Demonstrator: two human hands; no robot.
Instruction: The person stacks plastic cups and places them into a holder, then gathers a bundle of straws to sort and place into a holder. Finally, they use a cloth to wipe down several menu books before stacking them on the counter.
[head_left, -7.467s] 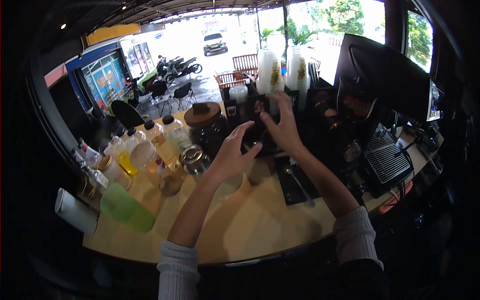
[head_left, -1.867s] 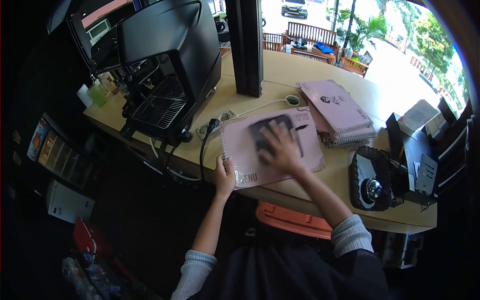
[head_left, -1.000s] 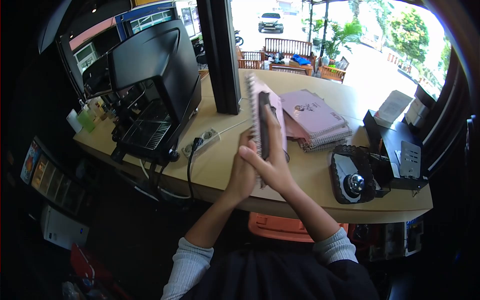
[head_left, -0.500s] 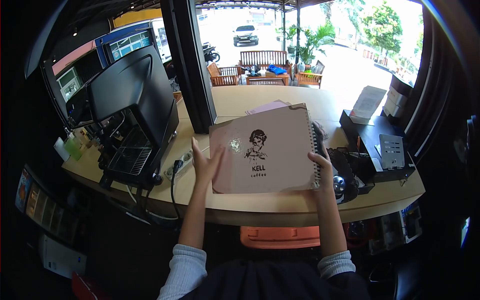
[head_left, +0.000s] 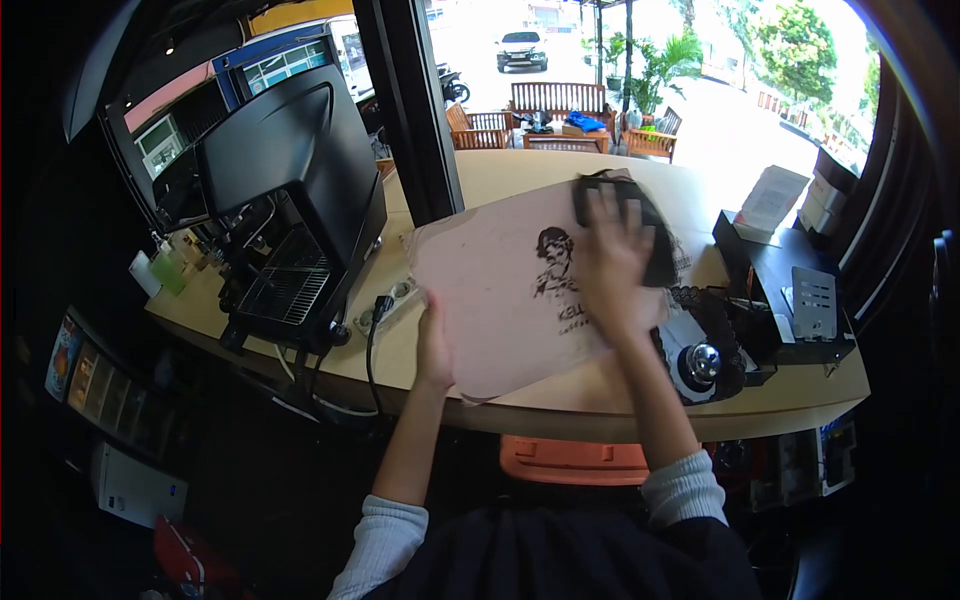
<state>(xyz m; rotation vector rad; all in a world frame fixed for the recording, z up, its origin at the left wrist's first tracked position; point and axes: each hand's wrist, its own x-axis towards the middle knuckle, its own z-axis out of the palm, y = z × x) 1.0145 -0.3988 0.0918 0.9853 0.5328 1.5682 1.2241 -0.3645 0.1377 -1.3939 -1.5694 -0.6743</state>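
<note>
A large pinkish spiral-bound menu book (head_left: pixel 490 290) with a dark figure drawing and "KELL coffee" lettering is tilted above the counter. My left hand (head_left: pixel 434 345) is closed on its lower left edge, thumb on the cover. Over the upper right of the cover my right hand (head_left: pixel 612 260) lies flat with fingers spread, blurred by motion. Beneath that palm is a black cloth (head_left: pixel 656 235), which covers part of the book's right side. The spiral binding is mostly hidden.
On the wooden counter (head_left: pixel 540 395), a black espresso machine (head_left: pixel 300 170) stands left, beside a power strip (head_left: pixel 400 305) with a plugged cable. A silver call bell (head_left: pixel 700 362) and a black box (head_left: pixel 775 280) are right. A dark post (head_left: pixel 410 110) rises behind.
My right hand has left the book's spiral edge and moved up and left onto the cover, with the black cloth under it. The book has tilted; my left hand now grips its lower left edge.
</note>
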